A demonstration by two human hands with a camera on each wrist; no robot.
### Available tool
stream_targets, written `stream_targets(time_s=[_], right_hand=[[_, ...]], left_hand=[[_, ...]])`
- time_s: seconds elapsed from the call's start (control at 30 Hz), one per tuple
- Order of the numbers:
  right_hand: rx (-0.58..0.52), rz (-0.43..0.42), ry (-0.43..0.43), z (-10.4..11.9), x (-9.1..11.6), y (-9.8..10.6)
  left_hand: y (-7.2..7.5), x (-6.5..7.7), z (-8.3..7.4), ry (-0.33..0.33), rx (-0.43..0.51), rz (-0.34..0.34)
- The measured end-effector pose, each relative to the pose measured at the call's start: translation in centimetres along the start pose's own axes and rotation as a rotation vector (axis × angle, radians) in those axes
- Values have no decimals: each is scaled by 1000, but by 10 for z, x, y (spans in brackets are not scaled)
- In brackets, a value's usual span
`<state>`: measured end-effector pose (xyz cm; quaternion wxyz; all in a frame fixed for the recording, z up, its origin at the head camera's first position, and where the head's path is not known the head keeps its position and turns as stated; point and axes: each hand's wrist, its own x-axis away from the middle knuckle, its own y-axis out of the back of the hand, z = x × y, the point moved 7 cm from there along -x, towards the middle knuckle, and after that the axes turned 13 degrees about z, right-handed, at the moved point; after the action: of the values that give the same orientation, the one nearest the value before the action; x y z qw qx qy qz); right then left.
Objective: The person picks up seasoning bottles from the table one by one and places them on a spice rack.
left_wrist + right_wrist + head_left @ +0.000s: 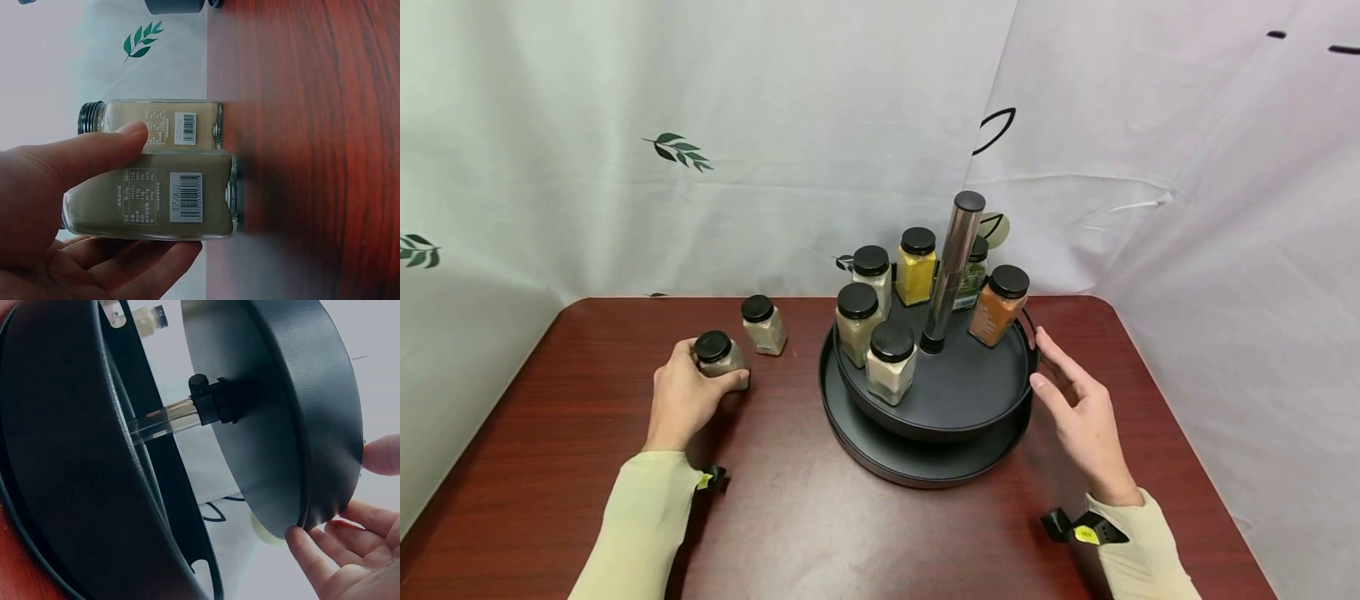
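My left hand (688,396) grips a square glass spice jar (721,357) with a black lid, thumb on one side and fingers on the other. In the left wrist view this jar (156,197) shows greyish-brown powder and a barcode label; whether its base touches the table, I cannot tell. Just behind it stands another spice jar (765,327) with paler powder. At right, my right hand (1082,408) touches the rim of the upper tray of a black two-tier turntable rack (955,404). Its fingers (322,556) spread against that tray's edge, with the thumb apart from them.
Several black-lidded jars stand on the upper tray, among them a yellow one (916,271), an orange one (997,308) and a pale one (891,367). A clear post (953,267) rises from its middle. The reddish-brown table (760,517) backs onto a white curtain (812,108).
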<state>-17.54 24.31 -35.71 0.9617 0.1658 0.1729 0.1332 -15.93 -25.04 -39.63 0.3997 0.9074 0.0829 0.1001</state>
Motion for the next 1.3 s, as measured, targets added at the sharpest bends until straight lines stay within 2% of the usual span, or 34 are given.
stream_targets(time_s=[0.27,0.5,0.97,1.3], right_hand=[[-8,-17,38,5,4,-2],[-1,-25,19,6,8,-5],[2,-58,15,10,13,-9],[24,-73,18,14,18,-13]], left_hand=[[3,4,-4,-13,6,-10],[7,13,-13,-41,6,-32],[19,35,-43,-128,-9,-145],[24,57,-67,-189,-11,-188]])
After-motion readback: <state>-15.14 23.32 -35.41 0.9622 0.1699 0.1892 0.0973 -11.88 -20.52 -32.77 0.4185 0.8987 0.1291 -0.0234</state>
